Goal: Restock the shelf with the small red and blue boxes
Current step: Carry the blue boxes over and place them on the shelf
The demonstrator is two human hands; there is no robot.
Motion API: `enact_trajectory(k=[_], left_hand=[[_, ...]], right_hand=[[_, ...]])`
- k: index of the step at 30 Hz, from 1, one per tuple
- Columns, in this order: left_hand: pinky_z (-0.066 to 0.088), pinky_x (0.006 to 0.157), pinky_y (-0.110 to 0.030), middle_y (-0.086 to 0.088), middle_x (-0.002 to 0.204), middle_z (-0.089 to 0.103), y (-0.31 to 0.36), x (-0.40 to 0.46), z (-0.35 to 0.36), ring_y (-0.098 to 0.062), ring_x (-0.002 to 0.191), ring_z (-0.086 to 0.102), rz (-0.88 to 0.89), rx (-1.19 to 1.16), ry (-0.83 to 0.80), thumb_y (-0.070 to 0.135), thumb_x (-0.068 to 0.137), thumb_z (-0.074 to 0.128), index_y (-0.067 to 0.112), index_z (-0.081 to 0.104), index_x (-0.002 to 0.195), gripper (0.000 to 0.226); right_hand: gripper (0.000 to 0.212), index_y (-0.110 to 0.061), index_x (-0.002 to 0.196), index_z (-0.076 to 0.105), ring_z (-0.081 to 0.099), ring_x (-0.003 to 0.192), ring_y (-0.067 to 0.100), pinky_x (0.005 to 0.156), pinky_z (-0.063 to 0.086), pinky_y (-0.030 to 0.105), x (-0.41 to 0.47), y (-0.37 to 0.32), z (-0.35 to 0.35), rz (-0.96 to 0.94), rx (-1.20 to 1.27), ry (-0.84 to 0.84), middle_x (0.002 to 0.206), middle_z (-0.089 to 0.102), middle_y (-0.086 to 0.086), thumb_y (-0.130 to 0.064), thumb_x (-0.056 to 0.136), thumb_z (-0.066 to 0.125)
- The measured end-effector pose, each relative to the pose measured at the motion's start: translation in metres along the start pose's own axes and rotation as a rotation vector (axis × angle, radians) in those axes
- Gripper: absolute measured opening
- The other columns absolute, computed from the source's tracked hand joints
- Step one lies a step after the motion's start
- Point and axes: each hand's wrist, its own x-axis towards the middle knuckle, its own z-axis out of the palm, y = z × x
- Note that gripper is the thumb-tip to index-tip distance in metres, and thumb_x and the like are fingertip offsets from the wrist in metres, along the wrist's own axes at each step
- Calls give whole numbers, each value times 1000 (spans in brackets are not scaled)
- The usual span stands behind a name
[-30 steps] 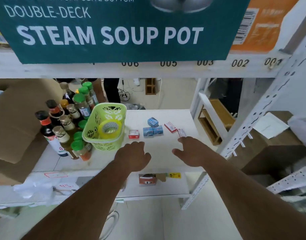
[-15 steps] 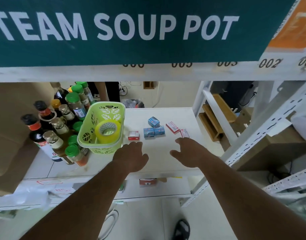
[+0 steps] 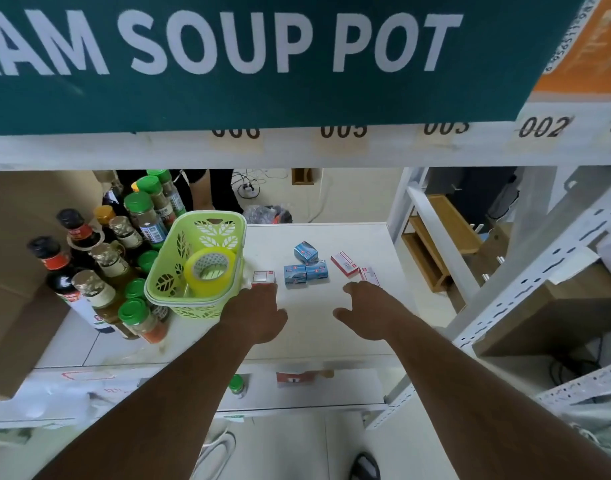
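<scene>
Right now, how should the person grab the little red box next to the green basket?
Judging by its pose, the red box lies flat on the shelf, beside the green basket. The left hand is nearest. Coming from above, fingers could pinch its two short sides, thumb opposite; the basket crowds the left side, so approach from the front.

One head-worn camera looks forward and down, close under a teal carton at 12 o'clock, onto the shelf below.

shelf: matt white | basket: green plastic | tape: glossy
</scene>
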Motion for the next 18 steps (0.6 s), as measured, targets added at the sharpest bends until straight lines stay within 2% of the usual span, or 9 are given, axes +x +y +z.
enact_trajectory(k=[7,13,16,18], left_hand=[[43,104,-42,-5,147,43,-3,16,7,-28,129,47,15,36,59,43,94,46,18,34,146,59],[49,91,-41,-2,122,57,3,41,8,-25,109,55,80,47,159,45,89,57,18,50,121,42],[46,98,-41,-4,134,53,6,58,10,-25,119,52,103,71,177,43,90,59,17,46,135,55],[44,101,-40,-4,138,51,7,71,13,-25,122,50,107,112,205,43,90,60,17,44,138,57]], right_hand=[[63,-18,149,40,49,134,22,102,46,39,22,-6,7,-54,-21,53,152,46,3,-50,97,54],[60,-16,145,42,47,134,24,105,43,40,49,-5,9,-72,-60,97,148,46,6,-47,96,56],[58,-15,146,42,46,134,25,107,40,39,64,-1,9,-76,-70,130,148,44,7,-42,97,58],[57,-15,144,43,47,132,26,107,42,39,76,1,11,-79,-75,163,147,45,7,-39,95,59]])
